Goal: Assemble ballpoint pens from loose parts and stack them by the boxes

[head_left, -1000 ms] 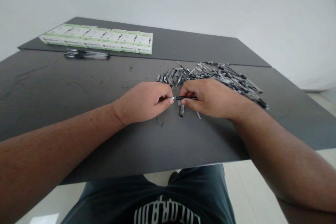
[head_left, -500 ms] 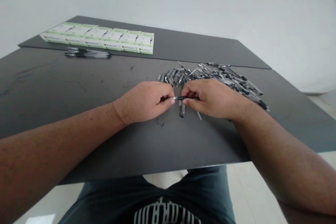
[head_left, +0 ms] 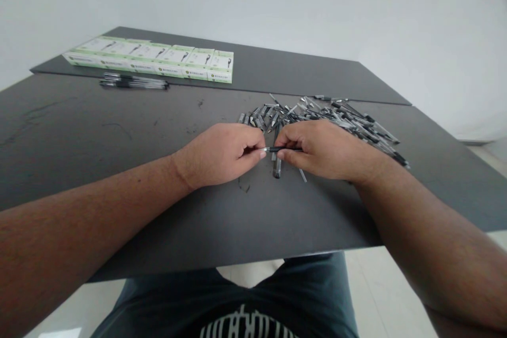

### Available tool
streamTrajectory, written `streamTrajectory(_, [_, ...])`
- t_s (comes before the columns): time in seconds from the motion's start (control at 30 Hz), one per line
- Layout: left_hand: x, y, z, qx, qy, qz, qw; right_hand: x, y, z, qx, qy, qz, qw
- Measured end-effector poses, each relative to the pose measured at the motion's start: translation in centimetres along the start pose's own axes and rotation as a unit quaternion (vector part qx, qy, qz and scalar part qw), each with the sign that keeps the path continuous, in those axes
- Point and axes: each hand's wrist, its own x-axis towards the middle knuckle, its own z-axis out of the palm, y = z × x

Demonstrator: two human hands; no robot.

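Between my fingertips, above the dark tabletop, lies a black pen [head_left: 272, 149], held roughly level. My left hand [head_left: 222, 153] pinches its silvery tip end between thumb and forefinger. Closed on the pen's dark barrel, my right hand [head_left: 322, 149] hides the far end. Just beneath the gap between the hands, a clear pen cap [head_left: 277, 169] rests on the table. Behind my fingers a group of loose clear caps [head_left: 259, 116] spreads out. A heap of pen parts [head_left: 356, 122], clear barrels with black grips, lies beyond my right hand.
A row of white and green boxes [head_left: 158, 58] stands at the back left of the grey table [head_left: 198, 232]. In front of them lies a small bundle of pens [head_left: 133, 81]. A seam crosses the table behind the heap. The table's front edge is close to my lap.
The view has shifted very slightly. Both hands keep their pinch on the pen, with no clear movement between them.
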Motion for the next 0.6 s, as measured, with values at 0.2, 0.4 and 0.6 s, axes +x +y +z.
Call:
streamTrajectory(0.2, [0.02, -0.17, 0.12, -0.005, 0.004, 0.005, 1.0, 0.16, -0.31, -0.12, -0.024, -0.033, 0.009, 0.999])
streamTrajectory(0.4, [0.03, 0.1, 0.04, -0.023, 0.018, -0.009, 1.0, -0.02, -0.19, 0.07, 0.013, 0.007, 0.025, 1.0])
streamTrajectory(0.6, [0.1, 0.14, -0.08, -0.024, 0.013, -0.013, 1.0, -0.02, -0.37, -0.04, -0.006, 0.015, 0.017, 1.0])
